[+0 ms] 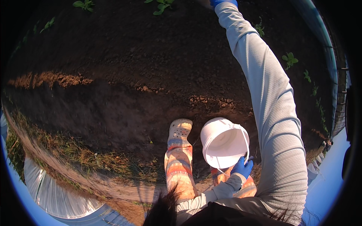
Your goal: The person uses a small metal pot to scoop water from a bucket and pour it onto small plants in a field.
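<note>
A white plastic bucket is tilted in front of my legs, its mouth towards me and its inside partly shaded. My left hand, in a blue glove, grips its near rim beside the bail handle; a small thin object shows by the fingers, too unclear to name. My right arm in a grey sleeve stretches far forward over the dark soil. Only part of my right hand, also blue-gloved, shows at the top edge; its fingers are cut off. Something pale and blurred lies beside it.
Young green plants grow in rows, with more seedlings on the right. A light clog stands on the soil near the bucket. Dry grass edges the bed. Clear plastic sheeting lies lower left; a curved covered structure borders the right.
</note>
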Action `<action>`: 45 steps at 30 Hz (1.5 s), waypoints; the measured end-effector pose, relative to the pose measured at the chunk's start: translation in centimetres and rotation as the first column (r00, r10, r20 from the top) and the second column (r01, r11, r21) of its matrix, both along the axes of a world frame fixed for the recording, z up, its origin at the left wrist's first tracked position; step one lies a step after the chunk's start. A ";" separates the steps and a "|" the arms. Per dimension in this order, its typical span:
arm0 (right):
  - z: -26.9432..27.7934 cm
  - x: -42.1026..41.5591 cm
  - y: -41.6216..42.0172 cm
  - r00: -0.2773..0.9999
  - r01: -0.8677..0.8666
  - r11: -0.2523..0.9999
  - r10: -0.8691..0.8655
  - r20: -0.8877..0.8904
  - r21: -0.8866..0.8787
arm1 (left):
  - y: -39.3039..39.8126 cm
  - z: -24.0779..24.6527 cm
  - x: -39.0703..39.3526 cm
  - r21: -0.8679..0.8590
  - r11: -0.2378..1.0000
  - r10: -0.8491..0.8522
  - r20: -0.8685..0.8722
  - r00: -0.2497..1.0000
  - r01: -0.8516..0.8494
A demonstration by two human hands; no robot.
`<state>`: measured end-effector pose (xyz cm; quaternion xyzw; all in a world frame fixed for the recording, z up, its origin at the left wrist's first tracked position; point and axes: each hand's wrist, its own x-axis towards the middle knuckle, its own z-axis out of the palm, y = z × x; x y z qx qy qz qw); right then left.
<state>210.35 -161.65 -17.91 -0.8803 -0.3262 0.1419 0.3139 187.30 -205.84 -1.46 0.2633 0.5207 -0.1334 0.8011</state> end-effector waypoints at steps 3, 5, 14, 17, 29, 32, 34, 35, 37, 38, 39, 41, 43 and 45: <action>0.3 0.3 -0.5 0.999 -0.012 0.999 0.010 0.046 0.051 | -0.4 -0.2 0.0 -0.007 1.000 0.024 -0.005 1.000 -0.024; 0.4 0.7 -1.3 1.000 -0.012 0.989 0.010 0.012 0.145 | -1.8 -0.6 0.1 -0.024 0.995 0.097 -0.004 0.995 -0.097; 2.1 2.2 -12.3 0.687 0.249 0.953 -0.046 -0.725 0.175 | -1.0 0.0 0.4 0.049 0.995 -0.081 -0.025 0.996 0.082; 3.6 1.7 -17.0 0.652 0.270 0.956 -0.092 -0.753 0.117 | -3.2 -0.7 0.0 0.071 0.996 0.054 0.019 0.998 -0.055; 6.4 3.5 -32.3 0.576 0.423 0.896 -0.382 -0.723 -0.137 | -3.0 -0.4 1.0 0.033 0.986 -0.160 -0.059 0.985 0.162; 5.8 5.0 -33.7 0.561 0.460 0.873 -0.427 -0.709 -0.161 | -3.0 -0.3 1.2 0.031 0.986 -0.162 -0.029 0.986 0.163; 5.4 5.7 -33.7 0.564 0.472 0.865 -0.446 -0.695 -0.172 | -3.3 -0.4 1.2 0.046 0.988 -0.145 -0.022 0.989 0.146; 5.1 6.1 -33.7 0.566 0.477 0.861 -0.455 -0.688 -0.178 | -3.7 -0.5 1.2 0.061 0.988 -0.137 -0.026 0.990 0.139; 4.5 7.1 -33.5 0.585 0.478 0.860 -0.464 -0.665 -0.179 | -3.7 -0.5 1.3 0.050 0.990 -0.134 -0.025 0.991 0.135; 4.2 7.5 -33.2 0.596 0.477 0.861 -0.466 -0.654 -0.178 | -3.6 -0.6 1.4 0.025 0.990 -0.138 -0.019 0.990 0.138; 4.0 7.9 -32.8 0.607 0.475 0.862 -0.467 -0.642 -0.177 | -3.5 -0.6 1.5 -0.001 0.990 -0.142 -0.013 0.990 0.141; 3.8 8.6 -32.0 0.622 0.477 0.860 -0.476 -0.621 -0.181 | -3.5 -0.6 1.7 0.012 0.988 -0.156 -0.024 0.988 0.156; 3.6 9.0 -31.1 0.644 0.479 0.859 -0.484 -0.592 -0.181 | -3.6 -0.6 1.8 0.011 0.988 -0.155 -0.028 0.988 0.155; 3.5 9.5 -30.6 0.645 0.495 0.850 -0.499 -0.579 -0.181 | -3.8 -0.8 2.0 -0.002 0.990 -0.139 -0.026 0.990 0.139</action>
